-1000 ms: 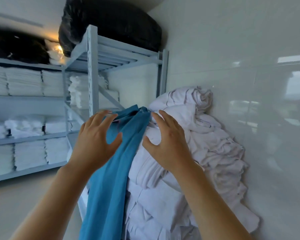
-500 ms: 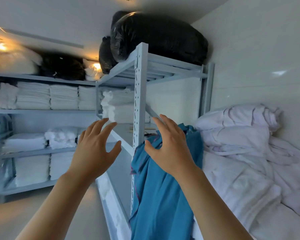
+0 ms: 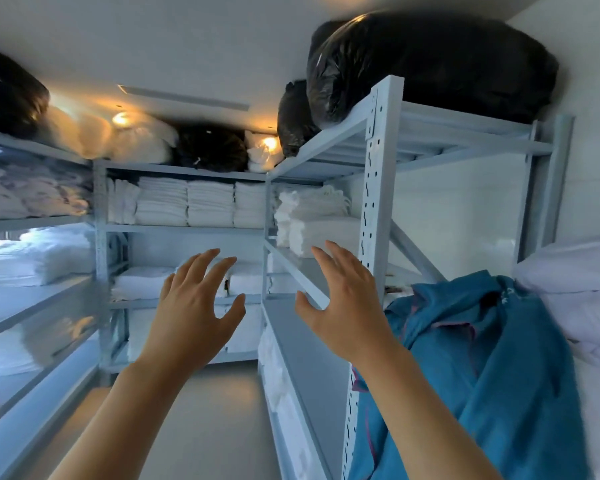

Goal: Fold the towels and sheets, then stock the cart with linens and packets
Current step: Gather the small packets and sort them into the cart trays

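Both hands are raised mid-frame with each grip spread and holding nothing: the left hand (image 3: 191, 306) and the right hand (image 3: 343, 306). Folded towels (image 3: 184, 206) sit on the shelves (image 3: 184, 228) behind them, a blue cloth (image 3: 482, 358) hangs at lower right.

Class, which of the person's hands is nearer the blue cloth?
Right. The right hand hovers just left of the blue cloth; the left hand is farther left.

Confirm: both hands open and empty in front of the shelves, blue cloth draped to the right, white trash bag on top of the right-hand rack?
Not quite. The bag on top of the right-hand rack is black, not white, as the head view shows. The rest holds: left hand and right hand are open and empty, and the blue cloth is draped to the right.
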Available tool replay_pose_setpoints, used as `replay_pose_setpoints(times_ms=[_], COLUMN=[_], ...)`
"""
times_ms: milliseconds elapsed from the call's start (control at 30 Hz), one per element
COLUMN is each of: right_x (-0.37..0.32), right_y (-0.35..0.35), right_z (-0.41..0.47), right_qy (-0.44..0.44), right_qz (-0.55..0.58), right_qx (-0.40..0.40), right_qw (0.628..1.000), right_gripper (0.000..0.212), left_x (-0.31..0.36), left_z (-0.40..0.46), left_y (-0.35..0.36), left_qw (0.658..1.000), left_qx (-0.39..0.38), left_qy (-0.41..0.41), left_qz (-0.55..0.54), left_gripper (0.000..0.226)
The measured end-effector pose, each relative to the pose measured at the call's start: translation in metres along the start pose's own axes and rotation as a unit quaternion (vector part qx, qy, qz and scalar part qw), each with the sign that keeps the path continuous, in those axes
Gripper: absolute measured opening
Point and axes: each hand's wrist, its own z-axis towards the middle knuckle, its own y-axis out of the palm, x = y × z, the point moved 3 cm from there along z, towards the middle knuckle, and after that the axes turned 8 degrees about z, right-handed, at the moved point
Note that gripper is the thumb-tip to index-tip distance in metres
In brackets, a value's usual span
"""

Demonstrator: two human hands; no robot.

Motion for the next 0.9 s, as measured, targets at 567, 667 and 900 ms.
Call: replay_pose_setpoints(times_ms=[567, 667, 900], right_x=[0.091, 0.103, 0.129], right_y=[0.175, 0.209, 0.273], right_z=[0.173, 0.197, 0.240], right_qy=[-0.036, -0.043, -0.047], right_qz=[0.092, 0.107, 0.119], right_qx=[-0.017, -0.023, -0.030], right_qw=[0.995, 0.993, 0.991], right_gripper=[0.075, 0.075, 0.075], left_x=[-0.098, -0.119, -0.160], left_z=[0.125, 0.140, 0.176], left_y=[0.137, 0.156, 0.207], left_qw=[0.996, 0.993, 0.992], left_qx=[0.016, 0.013, 0.008], left_qy=[-0.019, -0.027, -0.029], left_qz=[0.084, 0.111, 0.119], left_gripper=[0.059, 0.059, 0.061])
